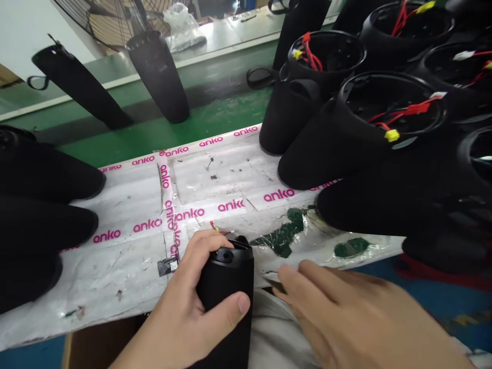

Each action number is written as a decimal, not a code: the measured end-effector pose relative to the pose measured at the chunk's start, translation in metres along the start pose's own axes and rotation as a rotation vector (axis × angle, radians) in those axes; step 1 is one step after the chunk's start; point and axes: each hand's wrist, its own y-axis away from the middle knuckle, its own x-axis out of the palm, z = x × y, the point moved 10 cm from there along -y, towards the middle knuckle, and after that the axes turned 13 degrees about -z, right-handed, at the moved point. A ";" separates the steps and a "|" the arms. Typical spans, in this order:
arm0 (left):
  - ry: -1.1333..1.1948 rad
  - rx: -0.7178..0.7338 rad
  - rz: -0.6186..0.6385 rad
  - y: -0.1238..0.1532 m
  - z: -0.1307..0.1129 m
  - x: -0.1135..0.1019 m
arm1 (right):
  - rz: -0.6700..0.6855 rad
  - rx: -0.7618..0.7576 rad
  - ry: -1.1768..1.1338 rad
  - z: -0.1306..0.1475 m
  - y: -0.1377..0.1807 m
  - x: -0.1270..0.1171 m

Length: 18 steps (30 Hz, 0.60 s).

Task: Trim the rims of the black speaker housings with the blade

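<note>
My left hand (192,302) is wrapped round a black cylindrical speaker body (227,287), held upright against my lap at the table's near edge. Thin red and yellow wires (220,229) poke out beyond its top. My right hand (346,312) lies beside it to the right, fingers stretched out flat and holding nothing, its fingertips near the table edge close to the speaker body.
The worktop (126,241) is wrapped in white sheet with pink "anko" tape. Several open black speaker shells with red wires (384,118) lie stacked at the right. More black shells (34,215) lie at the left. Two black cylinders (161,77) and a fan stand behind.
</note>
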 end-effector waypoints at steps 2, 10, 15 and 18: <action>0.001 0.009 0.000 0.000 0.000 0.000 | -0.061 0.045 -0.064 0.006 -0.012 0.003; 0.027 -0.001 -0.008 0.000 0.002 0.000 | -0.210 0.107 -0.147 0.010 -0.034 0.003; 0.042 0.025 -0.014 -0.003 -0.002 -0.001 | -0.214 0.100 -0.152 0.007 -0.040 -0.001; 0.044 0.030 -0.021 -0.005 -0.004 0.000 | -0.197 0.093 -0.170 0.011 -0.044 -0.002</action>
